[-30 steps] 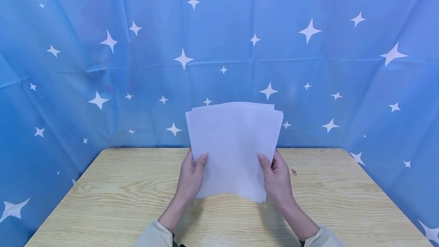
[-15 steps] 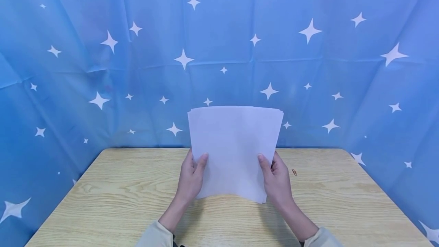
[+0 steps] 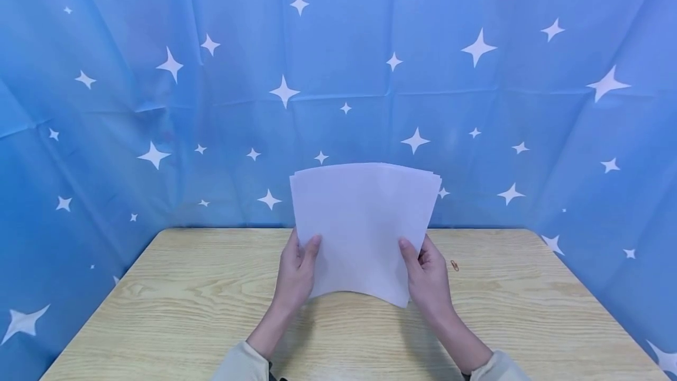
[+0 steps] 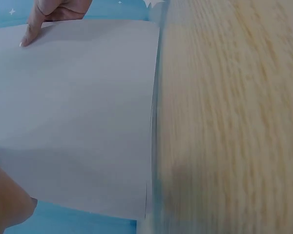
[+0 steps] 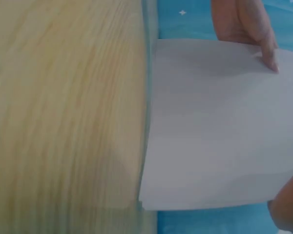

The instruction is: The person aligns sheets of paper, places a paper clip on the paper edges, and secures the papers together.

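Star-print blue curtain (image 3: 344,34), pale wooden table (image 3: 174,293)

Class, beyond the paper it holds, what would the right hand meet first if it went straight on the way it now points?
Likely the starry blue curtain behind the table: the right hand points forward and inward, though depth is unclear.

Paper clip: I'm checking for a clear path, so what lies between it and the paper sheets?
In the head view, the right hand lies between the paper clip and paper sheets; a narrow bare strip of tabletop separates hand from clip.
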The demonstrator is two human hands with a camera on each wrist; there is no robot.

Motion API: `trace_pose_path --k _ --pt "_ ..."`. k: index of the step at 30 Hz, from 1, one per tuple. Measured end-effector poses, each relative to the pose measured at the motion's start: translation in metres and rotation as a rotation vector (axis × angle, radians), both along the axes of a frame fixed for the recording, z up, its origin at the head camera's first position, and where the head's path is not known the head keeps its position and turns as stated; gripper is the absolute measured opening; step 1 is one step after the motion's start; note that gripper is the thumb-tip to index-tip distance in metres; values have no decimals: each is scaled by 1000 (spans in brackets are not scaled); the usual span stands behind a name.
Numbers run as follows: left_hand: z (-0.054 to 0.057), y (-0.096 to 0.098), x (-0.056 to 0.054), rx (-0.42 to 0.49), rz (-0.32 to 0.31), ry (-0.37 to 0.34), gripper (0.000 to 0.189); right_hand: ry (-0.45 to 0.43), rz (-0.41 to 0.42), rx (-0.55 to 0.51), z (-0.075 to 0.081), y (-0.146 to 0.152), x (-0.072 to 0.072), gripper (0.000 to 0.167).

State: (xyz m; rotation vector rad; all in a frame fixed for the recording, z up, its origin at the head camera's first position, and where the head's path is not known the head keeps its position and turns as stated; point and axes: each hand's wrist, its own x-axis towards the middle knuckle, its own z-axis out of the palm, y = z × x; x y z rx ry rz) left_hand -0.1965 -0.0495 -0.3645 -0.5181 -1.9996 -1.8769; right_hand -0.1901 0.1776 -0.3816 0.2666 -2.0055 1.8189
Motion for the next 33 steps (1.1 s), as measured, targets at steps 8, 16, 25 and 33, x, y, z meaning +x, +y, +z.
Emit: trace_pose_path --k 8,16,25,33 --pt "-23 1 -15 12 -3 20 36 -31 -2 28 -3 1 -2 32" --pt "-34 0 -20 19 10 32 31 -48 -3 42 -6 -2 -4 34" --pt "-35 0 -17 5 -6 35 30 -103 -51 49 -7 -4 0 39" --pt "-34 3 -18 11 -5 36 28 -62 -31 25 -7 -2 0 34"
